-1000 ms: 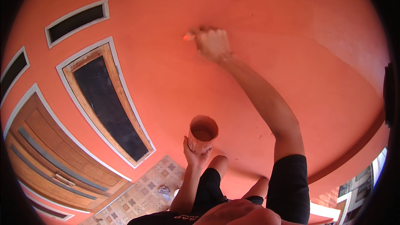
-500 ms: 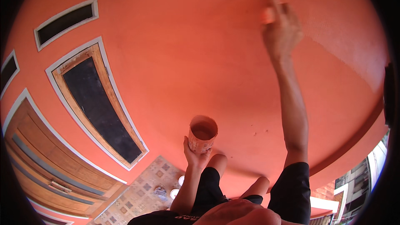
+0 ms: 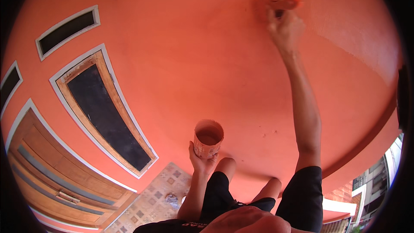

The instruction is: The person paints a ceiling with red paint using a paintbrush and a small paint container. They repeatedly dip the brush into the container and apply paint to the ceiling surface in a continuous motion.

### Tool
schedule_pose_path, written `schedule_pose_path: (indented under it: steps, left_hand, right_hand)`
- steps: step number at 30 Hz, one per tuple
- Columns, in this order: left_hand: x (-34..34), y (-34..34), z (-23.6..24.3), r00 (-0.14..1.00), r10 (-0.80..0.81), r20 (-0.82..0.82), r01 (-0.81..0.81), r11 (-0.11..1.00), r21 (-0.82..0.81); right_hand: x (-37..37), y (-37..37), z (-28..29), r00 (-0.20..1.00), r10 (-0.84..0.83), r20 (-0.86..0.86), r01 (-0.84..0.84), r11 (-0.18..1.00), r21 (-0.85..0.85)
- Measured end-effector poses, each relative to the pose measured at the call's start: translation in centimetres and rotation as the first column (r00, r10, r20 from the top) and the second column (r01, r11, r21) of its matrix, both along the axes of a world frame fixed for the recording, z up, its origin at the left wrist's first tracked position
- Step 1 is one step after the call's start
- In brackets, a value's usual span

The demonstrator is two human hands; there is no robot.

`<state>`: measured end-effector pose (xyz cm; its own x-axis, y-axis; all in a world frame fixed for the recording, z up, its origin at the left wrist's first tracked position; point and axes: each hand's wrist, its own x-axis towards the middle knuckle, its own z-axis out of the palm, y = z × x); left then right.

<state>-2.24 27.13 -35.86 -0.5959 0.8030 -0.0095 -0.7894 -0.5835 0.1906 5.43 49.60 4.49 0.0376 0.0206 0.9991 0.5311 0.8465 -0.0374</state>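
High on the orange wall [image 3: 194, 60], my right hand [image 3: 287, 30] grips a paint-smeared paintbrush [image 3: 285, 3]. The brush lies sideways, its left end against the wall and its orange handle end pointing right; motion blurs it. Lower down, my left hand [image 3: 202, 162] cups a small round paint pot [image 3: 208, 147] from below and the side. The pot is caked in orange, and paint shows inside through its open top. It is held upright in front of my knees.
A wood-framed dark window [image 3: 108, 112], a small vent window [image 3: 67, 32] and a wooden door [image 3: 64, 177] sit to the left. Below is a patterned tile floor [image 3: 142, 207] with a crumpled pale thing [image 3: 171, 199]. A paler wall patch [image 3: 362, 47] lies at right.
My right hand has swung slightly left and down and turned, so the brush now lies sideways across the wall. My left hand keeps the pot nearly in place. The view has shifted a little.
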Motion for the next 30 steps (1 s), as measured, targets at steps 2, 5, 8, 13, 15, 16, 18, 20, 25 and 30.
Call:
schedule_pose_path:
  steps: [2,5,8,13,15,16,18,20,25,30]
  left_hand:
    - [-0.1,-0.1,-0.1,0.999,-0.033,-0.025,0.034,0.999,0.029]
    - [-0.3,-0.1,-0.1,0.996,-0.089,0.005,0.088,0.994,0.069]
    - [-0.4,0.0,-0.1,0.996,-0.078,0.032,0.076,0.995,0.058]
    - [-0.2,0.0,0.2,0.999,-0.013,0.034,0.014,1.0,-0.011]
    - [0.1,-0.1,0.3,1.0,0.014,0.019,-0.013,0.999,-0.033]
    - [0.2,-0.2,0.4,1.0,0.014,0.016,-0.014,0.999,-0.029]
    - [0.3,-0.3,0.5,1.0,0.027,0.008,-0.026,0.999,-0.037]
    - [0.3,-0.4,0.6,0.998,0.056,0.003,-0.056,0.997,-0.058]
    - [-0.1,-0.3,0.4,0.998,0.055,-0.015,-0.055,0.998,-0.036]
    - [-0.2,-0.3,-0.1,1.0,-0.005,-0.003,0.005,1.0,-0.002]
  right_hand:
    - [3.9,-0.2,2.0,0.972,0.168,-0.166,-0.124,0.962,0.245]
    - [6.1,-2.7,3.5,0.956,0.064,-0.285,0.041,0.937,0.347]
    - [2.1,-4.5,3.5,0.97,0.037,-0.241,0.06,0.923,0.38]
    - [-11.5,-3.2,-0.6,0.97,-0.167,0.174,0.031,0.8,0.599]
    - [-15.2,-3.6,-2.0,0.941,-0.146,0.305,-0.066,0.804,0.591]
    - [-16.4,-4.0,-2.4,0.931,-0.144,0.335,-0.074,0.826,0.559]
    - [-17.0,-5.0,-2.3,0.859,0.056,0.509,-0.238,0.924,0.299]
    - [-15.3,-5.3,-1.0,0.859,0.181,0.478,-0.3,0.936,0.186]
    - [-4.7,-1.0,3.7,1.0,0.0,0.006,0.0,1.0,0.026]
    - [5.6,-1.0,4.4,0.95,-0.022,-0.31,0.035,0.999,0.037]
